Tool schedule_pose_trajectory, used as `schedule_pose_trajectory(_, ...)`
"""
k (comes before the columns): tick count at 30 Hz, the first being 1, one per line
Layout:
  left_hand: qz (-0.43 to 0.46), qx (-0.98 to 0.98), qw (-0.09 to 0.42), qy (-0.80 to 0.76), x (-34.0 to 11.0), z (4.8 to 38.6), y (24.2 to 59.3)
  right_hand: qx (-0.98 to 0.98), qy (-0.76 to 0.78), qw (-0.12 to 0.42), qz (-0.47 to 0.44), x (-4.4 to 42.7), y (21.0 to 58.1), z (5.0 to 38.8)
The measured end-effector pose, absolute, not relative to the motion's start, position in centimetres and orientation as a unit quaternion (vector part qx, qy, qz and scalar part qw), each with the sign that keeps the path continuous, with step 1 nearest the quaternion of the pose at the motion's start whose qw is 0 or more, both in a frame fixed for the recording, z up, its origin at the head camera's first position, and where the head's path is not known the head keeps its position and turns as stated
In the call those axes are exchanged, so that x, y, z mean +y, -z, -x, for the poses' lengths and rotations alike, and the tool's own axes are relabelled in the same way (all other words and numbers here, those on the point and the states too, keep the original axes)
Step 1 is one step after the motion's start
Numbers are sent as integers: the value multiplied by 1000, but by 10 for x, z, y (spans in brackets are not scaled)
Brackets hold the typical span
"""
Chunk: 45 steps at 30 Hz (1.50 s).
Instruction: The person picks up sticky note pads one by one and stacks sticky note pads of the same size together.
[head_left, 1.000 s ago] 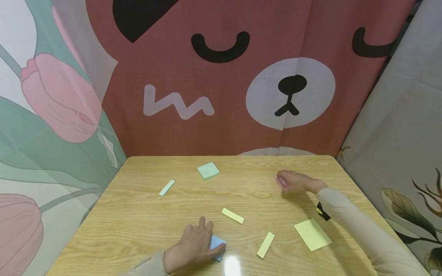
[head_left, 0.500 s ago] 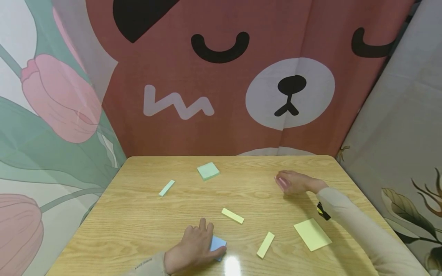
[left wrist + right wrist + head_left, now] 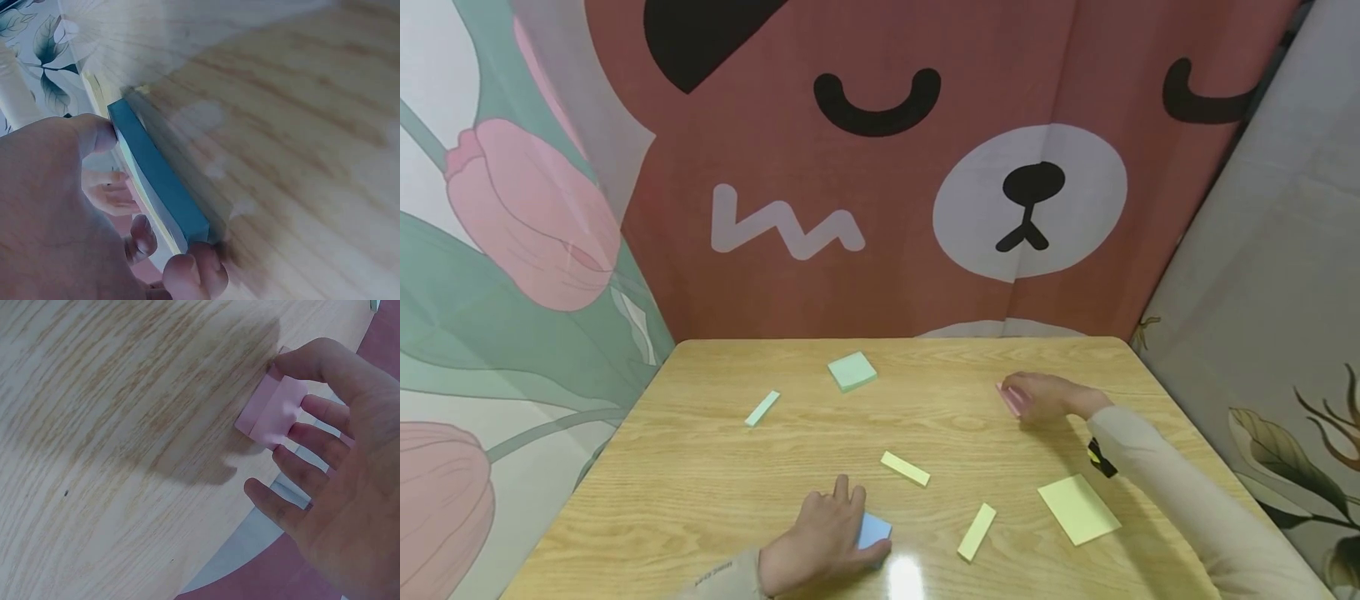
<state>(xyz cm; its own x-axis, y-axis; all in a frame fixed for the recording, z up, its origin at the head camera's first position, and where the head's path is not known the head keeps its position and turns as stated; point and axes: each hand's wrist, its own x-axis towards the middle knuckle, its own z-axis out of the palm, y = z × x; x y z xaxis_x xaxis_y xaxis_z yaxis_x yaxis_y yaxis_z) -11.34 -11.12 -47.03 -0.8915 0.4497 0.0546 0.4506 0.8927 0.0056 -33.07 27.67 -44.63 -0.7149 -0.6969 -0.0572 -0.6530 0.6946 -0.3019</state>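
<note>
While the left hand (image 3: 816, 535) pinches the blue pad (image 3: 874, 531) at the near side of the table (image 3: 700, 492), the right hand (image 3: 1045, 397) pinches the pink pad (image 3: 270, 411) toward the far right, each grip is clasped on its pad. Surface: pale wood grain, glossy, with a bright reflection (image 3: 905, 578) just beside the blue pad. Room: a bear-printed cloth (image 3: 895, 179) hangs behind, a tulip-printed curtain (image 3: 531, 217) at left, a grey leaf-printed curtain (image 3: 1262, 275) at right.

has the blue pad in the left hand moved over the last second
No, not visibly: in the head view, the blue pad keeps the same place against the yellow strip lying just beyond it.
</note>
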Motion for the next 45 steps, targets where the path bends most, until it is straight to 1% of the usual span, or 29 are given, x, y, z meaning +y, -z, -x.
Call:
schedule_pose_trajectory(8, 240, -971, 3, 15, -109, 114, 469, 910, 126, 78, 386, 277, 447, 335)
schedule_pose_trajectory(13, 246, -969, 5, 16, -108, 114, 469, 910, 116, 78, 391, 275, 444, 338)
schedule_pose_trajectory(19, 241, -970, 3, 18, -109, 115, 470, 910, 95, 58, 400, 271, 442, 338)
schedule_pose_trajectory(22, 241, -970, 3, 24, -109, 114, 470, 917, 84, 48, 387, 269, 443, 340)
schedule_pose_trajectory(26, 250, -968, 14, 22, -108, 114, 469, 925, 60, 33, 375, 266, 444, 343)
schedule_pose_trajectory(29, 254, -967, 18, 15, -108, 115, 469, 929, 42, 35, 365, 264, 445, 344)
schedule_pose_trajectory(34, 249, -968, 9, 16, -108, 116, 469, 939, 38, 50, 339, 261, 445, 342)
schedule_pose_trajectory(38, 239, -971, -3, 26, -107, 116, 467, 941, 37, 51, 331, 260, 444, 340)
schedule_pose_trajectory(45, 238, -971, -8, 24, -105, 116, 464, 938, 16, 35, 345, 258, 445, 339)
